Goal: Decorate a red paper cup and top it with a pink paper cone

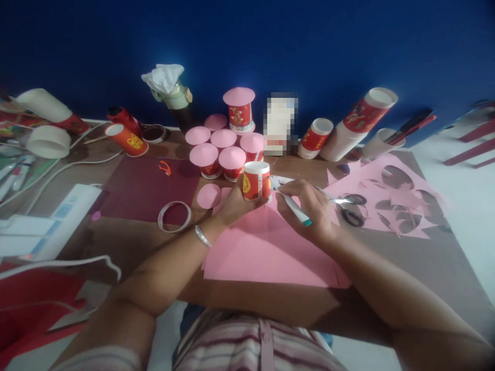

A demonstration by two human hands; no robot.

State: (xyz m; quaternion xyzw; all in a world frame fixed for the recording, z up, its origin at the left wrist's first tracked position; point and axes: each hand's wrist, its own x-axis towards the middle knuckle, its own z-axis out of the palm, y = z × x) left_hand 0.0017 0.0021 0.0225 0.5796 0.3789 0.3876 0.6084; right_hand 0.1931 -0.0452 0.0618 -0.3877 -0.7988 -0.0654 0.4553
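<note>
The left hand (235, 202) is wrapped around the lower part of a red paper cup (251, 186), keeping it upright above the pink sheets (266, 252) on the desk (270, 306). The cup bears a yellow design and a white vertical strip with small printed marks, too small to read. The right hand (311, 208) is closed around a white pen-shaped tool (294, 207) with a green end; its tip points at the cup's side, seemingly at or very near the surface, though blur hides whether they touch.

Just beyond the cup stands a cluster of red cups topped with pink paper cones (223, 138), one of them raised above the rest. Their printed decoration is too blurred to read. At the left, an orange-red cup (129, 140) shows a yellow emblem, its lettering indistinct. A pixelated object (280, 126) stands right of the cluster, any label on it obscured.

A pink disc (209, 196) lies just beside the left hand, with a roll of tape (161, 221) farther left. Right of the right hand, black-handled scissors (352, 218) rest by pink paper with round cut-outs (373, 219).
</note>
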